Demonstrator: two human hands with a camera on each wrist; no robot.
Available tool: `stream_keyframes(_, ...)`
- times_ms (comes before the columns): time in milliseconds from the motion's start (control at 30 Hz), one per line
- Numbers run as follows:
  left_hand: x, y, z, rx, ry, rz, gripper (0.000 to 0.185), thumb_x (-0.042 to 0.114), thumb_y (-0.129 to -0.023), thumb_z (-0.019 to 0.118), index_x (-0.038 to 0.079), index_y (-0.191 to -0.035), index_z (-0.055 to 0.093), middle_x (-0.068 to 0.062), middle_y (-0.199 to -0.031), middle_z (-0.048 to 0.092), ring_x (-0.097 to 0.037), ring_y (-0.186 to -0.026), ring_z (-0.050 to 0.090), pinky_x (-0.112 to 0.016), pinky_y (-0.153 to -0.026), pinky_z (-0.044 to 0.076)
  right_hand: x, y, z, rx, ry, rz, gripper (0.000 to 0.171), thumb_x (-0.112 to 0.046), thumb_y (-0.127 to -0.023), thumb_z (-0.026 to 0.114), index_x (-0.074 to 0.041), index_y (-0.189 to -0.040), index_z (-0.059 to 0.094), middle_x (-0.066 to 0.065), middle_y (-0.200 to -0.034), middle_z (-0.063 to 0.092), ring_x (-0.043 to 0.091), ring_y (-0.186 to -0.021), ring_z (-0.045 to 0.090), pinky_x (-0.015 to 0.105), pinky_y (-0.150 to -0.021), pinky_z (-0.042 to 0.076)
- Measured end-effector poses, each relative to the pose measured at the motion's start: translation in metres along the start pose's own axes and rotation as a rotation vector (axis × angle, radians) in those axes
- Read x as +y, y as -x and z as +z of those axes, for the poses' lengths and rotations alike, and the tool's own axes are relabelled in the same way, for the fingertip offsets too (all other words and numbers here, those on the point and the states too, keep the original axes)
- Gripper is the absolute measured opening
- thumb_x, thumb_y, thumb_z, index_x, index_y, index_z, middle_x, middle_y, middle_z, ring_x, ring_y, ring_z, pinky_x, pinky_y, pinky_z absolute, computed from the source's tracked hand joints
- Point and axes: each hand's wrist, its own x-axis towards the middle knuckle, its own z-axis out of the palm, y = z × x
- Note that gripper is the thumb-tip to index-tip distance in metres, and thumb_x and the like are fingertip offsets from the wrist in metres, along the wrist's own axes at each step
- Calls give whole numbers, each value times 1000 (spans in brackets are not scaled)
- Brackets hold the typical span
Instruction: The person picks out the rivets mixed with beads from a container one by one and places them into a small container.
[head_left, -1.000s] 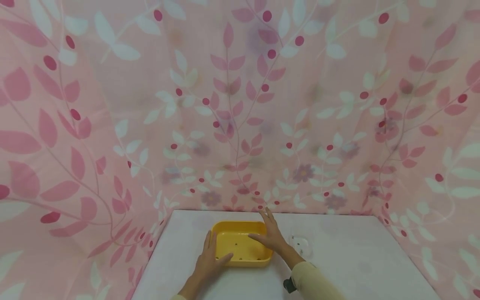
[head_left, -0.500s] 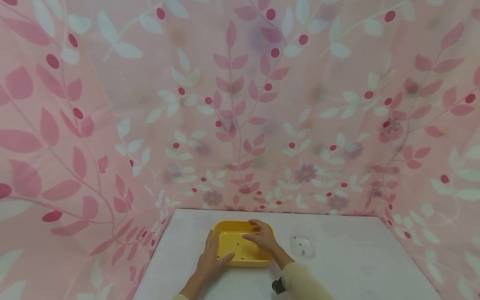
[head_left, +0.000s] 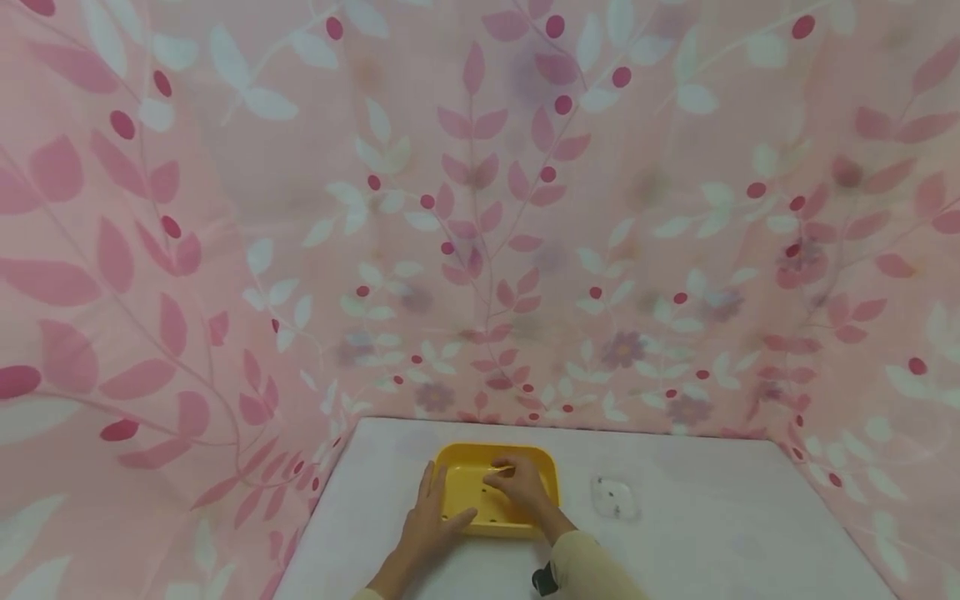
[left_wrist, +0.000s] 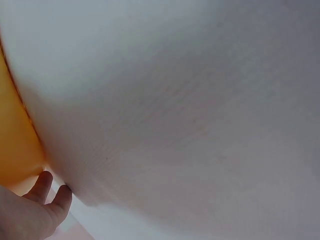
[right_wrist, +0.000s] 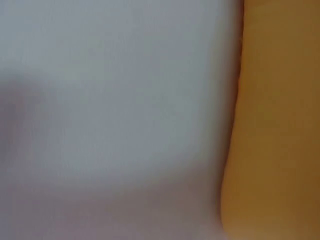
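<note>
A yellow rectangular tray (head_left: 467,502) with several small dark spots on its floor lies on the table. My left hand (head_left: 429,523) rests against the tray's left side, fingers straight along the outside and thumb over the near rim. In the left wrist view, two fingertips (left_wrist: 62,200) show beside the yellow wall. My right hand (head_left: 523,487) is over the right part of the tray, fingers bent toward the thumb. Whether something small lies between them is too small to tell. The right wrist view shows only the tray's outer wall (right_wrist: 275,125) and white tabletop.
To the right of the tray stands a small clear dish (head_left: 615,498) with several dark specks. The white table (head_left: 720,517) ends at a wall of pink leaf-patterned cloth (head_left: 645,250), which also hangs on both sides. A dark device (head_left: 545,579) sits at my right wrist.
My right hand has come from the tray's right rim inward over the tray, its spread fingers bending toward the thumb. The left hand stays by the tray. The head view has shifted slightly.
</note>
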Motion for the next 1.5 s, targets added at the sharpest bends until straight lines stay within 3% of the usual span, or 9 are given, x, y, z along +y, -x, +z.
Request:
stream_keyframes(133,3,1,5,-24,6,-10,99,57,-83,71,10,-157,25,-17,-164,13,-42,-108,61,-61,-85,51,4,3,5,-26,29,37,29,-12,-84,77,5,-107,71,19,-105,71,25,-89,68,39,-80,58)
stream_keyframes(267,7,4,6,-51,24,-31,99,58,-83,72,10,-157,26,-18,-164,12,-42,-108,61,-62,-89,49,6,7,8,-64,92,148,28,-14,-85,77,1,-108,72,12,-104,72,23,-93,64,45,-90,55)
stream_keyframes(367,9,6,6,-61,19,-44,99,58,-83,71,9,-156,26,-17,-165,12,-42,-111,60,-62,-91,49,9,7,10,-62,115,182,26,-15,-84,78,-2,-105,73,10,-101,72,23,-92,63,47,-90,54)
stream_keyframes(467,10,7,6,-68,13,-50,100,59,-83,70,9,-156,26,-17,-165,11,-41,-112,60,-62,-91,49,12,6,13,-54,151,182,20,-14,-83,79,-3,-99,74,7,-94,71,21,-86,61,46,-85,55)
stream_keyframes(733,11,3,7,-37,-2,-38,100,59,-81,72,9,-156,28,-18,-164,14,-40,-104,63,-61,-88,50,15,-1,20,-84,310,57,5,-10,-83,77,-6,-82,74,0,-76,66,17,-73,56,39,-70,54)
stream_keyframes(900,12,3,6,-26,-12,-37,101,61,-80,72,8,-155,29,-18,-164,16,-41,-106,62,-62,-86,50,10,2,18,-65,302,28,6,-7,-82,77,-3,-78,73,0,-72,65,14,-69,54,32,-64,52)
stream_keyframes(1300,9,-1,2,-41,-32,-68,101,59,-81,72,10,-157,25,-15,-164,14,-37,-104,62,-60,-87,51,-1,4,17,-82,260,76,10,-4,-85,72,-4,-76,69,0,-72,61,14,-68,53,31,-62,49)
stream_keyframes(1500,4,-2,-1,-18,-34,-64,101,58,-81,73,11,-157,25,-15,-164,14,-38,-103,62,-61,-85,51,-5,2,21,-138,288,64,14,-6,-88,69,-8,-75,62,-1,-70,56,14,-67,51,29,-59,43)
